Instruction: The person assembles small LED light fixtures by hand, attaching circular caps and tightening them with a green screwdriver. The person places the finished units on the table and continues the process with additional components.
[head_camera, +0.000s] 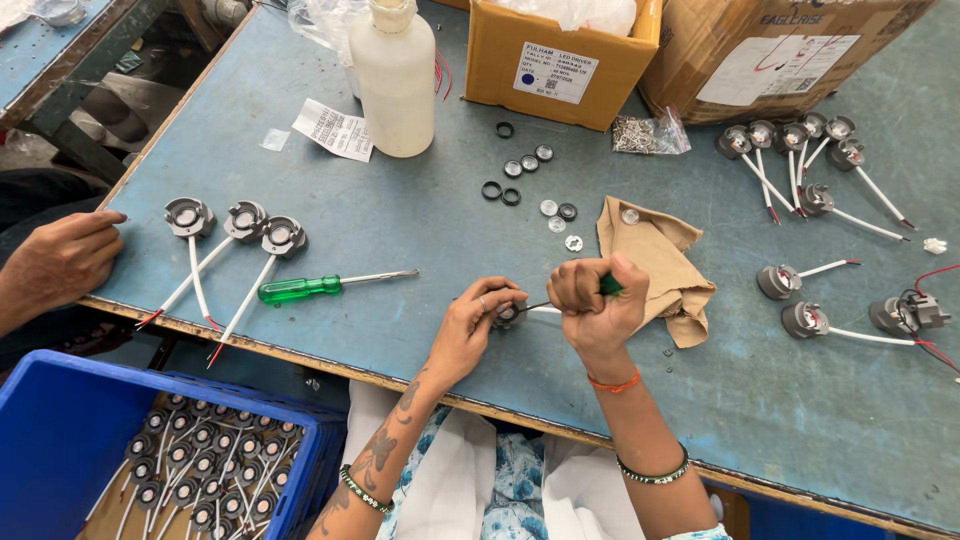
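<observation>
At a blue table (420, 215), the left hand (478, 318) pinches a small lamp (508, 316) while the right hand (597, 305) clenches a green screwdriver (608, 285).

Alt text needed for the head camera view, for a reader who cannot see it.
A person's left hand steadies a small round lamp fitting on a blue table while the right hand grips a green-handled screwdriver pointed at it. Another green screwdriver lies nearby.

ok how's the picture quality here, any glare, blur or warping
Head view: soft, even light with only faint shadows under the hands; the left hand and right hand are sharp, no motion blur; slight glare on the white bottle and green screwdriver; wide-angle lens bends the table edges.
</observation>
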